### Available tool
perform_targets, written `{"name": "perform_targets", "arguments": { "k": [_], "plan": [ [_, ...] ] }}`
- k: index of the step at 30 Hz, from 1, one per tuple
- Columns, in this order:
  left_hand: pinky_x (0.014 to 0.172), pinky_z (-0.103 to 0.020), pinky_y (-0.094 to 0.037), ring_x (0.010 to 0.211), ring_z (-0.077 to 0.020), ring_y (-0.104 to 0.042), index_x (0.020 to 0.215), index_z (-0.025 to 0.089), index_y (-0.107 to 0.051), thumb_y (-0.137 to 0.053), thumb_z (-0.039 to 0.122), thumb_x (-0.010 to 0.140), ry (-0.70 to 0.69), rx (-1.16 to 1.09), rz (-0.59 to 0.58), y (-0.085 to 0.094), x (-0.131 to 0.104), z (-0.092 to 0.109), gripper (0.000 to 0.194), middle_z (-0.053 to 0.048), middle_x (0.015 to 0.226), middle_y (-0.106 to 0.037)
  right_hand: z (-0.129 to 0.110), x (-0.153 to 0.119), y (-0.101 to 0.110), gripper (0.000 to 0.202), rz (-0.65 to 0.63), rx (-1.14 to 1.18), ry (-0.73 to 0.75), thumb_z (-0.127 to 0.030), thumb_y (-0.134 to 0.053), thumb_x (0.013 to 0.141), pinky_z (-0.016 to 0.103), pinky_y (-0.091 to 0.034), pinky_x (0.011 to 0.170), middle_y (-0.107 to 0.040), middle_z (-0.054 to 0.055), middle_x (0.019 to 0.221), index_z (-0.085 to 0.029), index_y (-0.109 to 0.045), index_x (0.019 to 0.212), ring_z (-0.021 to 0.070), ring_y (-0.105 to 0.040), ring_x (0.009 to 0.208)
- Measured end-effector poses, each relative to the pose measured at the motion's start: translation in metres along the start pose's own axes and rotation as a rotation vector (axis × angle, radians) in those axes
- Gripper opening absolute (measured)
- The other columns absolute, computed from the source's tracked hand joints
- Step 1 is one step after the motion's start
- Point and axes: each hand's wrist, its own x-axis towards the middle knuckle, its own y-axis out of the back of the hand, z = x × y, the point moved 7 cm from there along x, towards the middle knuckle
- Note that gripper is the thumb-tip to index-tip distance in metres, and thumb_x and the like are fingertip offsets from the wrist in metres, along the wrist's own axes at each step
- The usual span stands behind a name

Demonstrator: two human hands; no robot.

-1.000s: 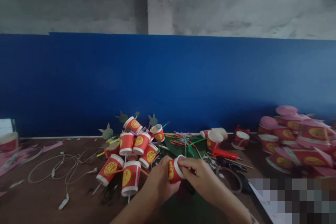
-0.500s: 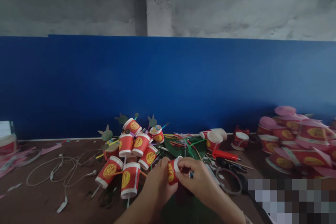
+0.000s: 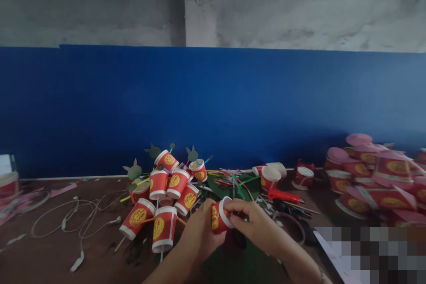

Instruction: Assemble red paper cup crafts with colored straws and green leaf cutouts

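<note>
A red paper cup (image 3: 218, 216) with a yellow print and white rim is tilted between my hands. My left hand (image 3: 201, 224) is wrapped round its left side, thumb below. At the cup's mouth on the right, my right hand (image 3: 248, 219) has its fingers bent in over the rim; whether they pinch something inside is hidden. Just left of my hands lies a heap of similar red cups (image 3: 164, 228), several with straws and sticks through them. Beyond the held cup, coloured straws (image 3: 229, 177) lie on a green sheet (image 3: 254, 188).
A red hot-glue gun or similar red tool (image 3: 284, 196) lies right of my hands, near upright cups (image 3: 270, 178) and dark scissors (image 3: 301, 213). White earphones (image 3: 78, 217) spread at left. Pink-trimmed cups (image 3: 376, 173) pile at far right. A blue wall panel (image 3: 213, 106) stands behind.
The cup in my left hand has turned slightly, its mouth facing more to the right. My right hand has shifted a little, fingers now in at the cup's mouth.
</note>
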Motion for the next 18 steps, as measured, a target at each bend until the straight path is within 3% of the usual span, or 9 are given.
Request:
{"name": "perform_targets", "arguments": {
  "k": [5, 10, 18],
  "plan": [
    [0.074, -0.032, -0.047, 0.086, -0.022, -0.063, 0.097, 0.02, -0.05, -0.063, 0.016, 0.065, -0.053, -0.054, -0.004, -0.002, -0.001, 0.001, 0.035, -0.004, 0.092, -0.064, -0.004, -0.001, 0.001, 0.02, -0.035, -0.004, 0.059, -0.012, -0.049, 0.077, 0.021, -0.04, 0.067, -0.058, 0.0, 0.073, -0.016, -0.065, 0.065, 0.0127, -0.051, 0.072],
    [0.069, -0.028, -0.046, 0.079, -0.0189, -0.063, 0.093, 0.021, -0.051, -0.063, 0.016, 0.065, -0.057, -0.124, 0.002, -0.003, -0.001, 0.001, 0.031, -0.002, 0.088, -0.063, 0.008, -0.003, 0.008, 0.015, 0.09, 0.111, -0.102, -0.016, -0.059, 0.073, 0.021, -0.043, 0.062, -0.064, -0.001, 0.074, -0.017, -0.068, 0.085, 0.0133, -0.056, 0.069],
    [0.07, -0.027, -0.046, 0.082, -0.0187, -0.063, 0.094, 0.02, -0.051, -0.062, 0.014, 0.066, -0.049, -0.112, -0.031, 0.002, -0.002, 0.008, 0.031, -0.002, 0.091, -0.063, -0.006, -0.008, 0.012, 0.013, 0.136, -0.132, -0.067, -0.019, -0.059, 0.076, 0.021, -0.039, 0.056, -0.068, 0.0, 0.073, -0.019, -0.072, 0.077, 0.0132, -0.056, 0.064]
  ]
}}
